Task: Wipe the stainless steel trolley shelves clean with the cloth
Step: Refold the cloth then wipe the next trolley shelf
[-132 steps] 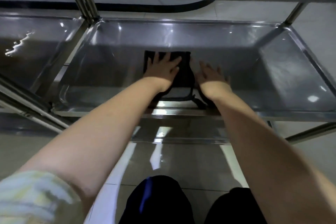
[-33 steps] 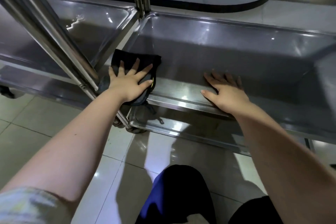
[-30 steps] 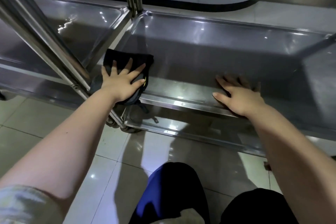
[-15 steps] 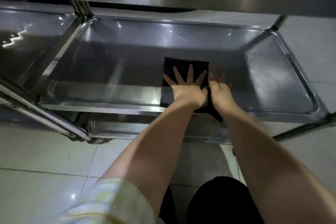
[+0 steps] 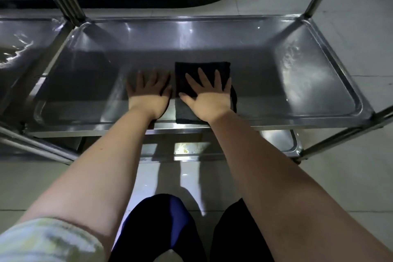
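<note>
Cloth (image 5: 202, 74) lies flat on the shelf (image 5: 297, 83), near its front edge and about midway along it, and it has changed hands: half a second ago the left hand pressed it, now the right hand (image 5: 209, 93) does, palm down, fingers spread, not gripping. The left hand (image 5: 148, 91) has moved off the cloth and lies open and flat on bare steel just beside the cloth's left edge. One cloth, two hands, two knees at the bottom of the view. Three shelves show: this one, one above, one below. A second trolley (image 5: 23, 49) stands at the left.
</note>
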`<state>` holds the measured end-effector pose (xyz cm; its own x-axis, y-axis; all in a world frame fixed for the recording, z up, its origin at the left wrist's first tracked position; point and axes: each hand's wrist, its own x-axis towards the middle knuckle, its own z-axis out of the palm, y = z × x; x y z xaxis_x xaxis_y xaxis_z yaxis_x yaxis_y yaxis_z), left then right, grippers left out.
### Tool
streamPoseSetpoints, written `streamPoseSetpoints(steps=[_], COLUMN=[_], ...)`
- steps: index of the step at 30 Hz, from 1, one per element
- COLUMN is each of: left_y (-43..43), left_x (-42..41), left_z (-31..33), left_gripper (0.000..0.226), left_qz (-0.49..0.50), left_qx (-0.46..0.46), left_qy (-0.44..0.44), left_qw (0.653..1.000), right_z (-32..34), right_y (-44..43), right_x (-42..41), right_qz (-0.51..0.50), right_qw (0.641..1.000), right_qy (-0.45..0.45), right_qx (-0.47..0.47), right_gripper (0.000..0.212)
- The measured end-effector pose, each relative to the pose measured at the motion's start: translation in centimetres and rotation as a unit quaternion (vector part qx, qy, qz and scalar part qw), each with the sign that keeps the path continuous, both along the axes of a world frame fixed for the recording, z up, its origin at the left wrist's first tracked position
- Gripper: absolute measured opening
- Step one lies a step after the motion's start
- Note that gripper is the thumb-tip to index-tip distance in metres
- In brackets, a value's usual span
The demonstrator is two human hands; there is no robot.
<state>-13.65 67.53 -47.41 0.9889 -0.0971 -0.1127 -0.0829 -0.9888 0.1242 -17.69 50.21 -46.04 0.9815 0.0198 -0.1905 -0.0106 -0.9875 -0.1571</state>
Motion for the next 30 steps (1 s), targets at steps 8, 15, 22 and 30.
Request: streamPoseSetpoints(steps=[8, 15, 22, 30], left_y=[-0.2, -0.3, -0.2, -0.1], left_x=[-0.2, 0.0, -0.3, -0.5], left_z=[-0.2, 0.0, 0.6, 0.3], left_gripper=[0.055, 0.053, 0.05, 0.06], left_qz=[-0.007, -0.014, -0.046, -0.075], left_qx=[0.0, 0.002, -0.012, 0.012], left_qy=[-0.013, 0.003, -0.002, 0.0], left_qw=[1.0, 1.0, 0.999, 0.997], right_z=[0.2, -0.1, -0.1, 0.3], right_y=[-20.0, -7.1, -1.4, -24.2], right_x=[-1.9, 0.1, 0.3, -4.5], right_qz=[-0.172, -0.079, 0.018, -0.216], right_qw=[0.984, 0.995, 1.0, 0.975], right_qy=[0.026, -0.004, -0.008, 0.033], right_qx=[-0.051, -0.052, -0.015, -0.033], right_gripper=[0.067, 0.07, 0.068, 0.072])
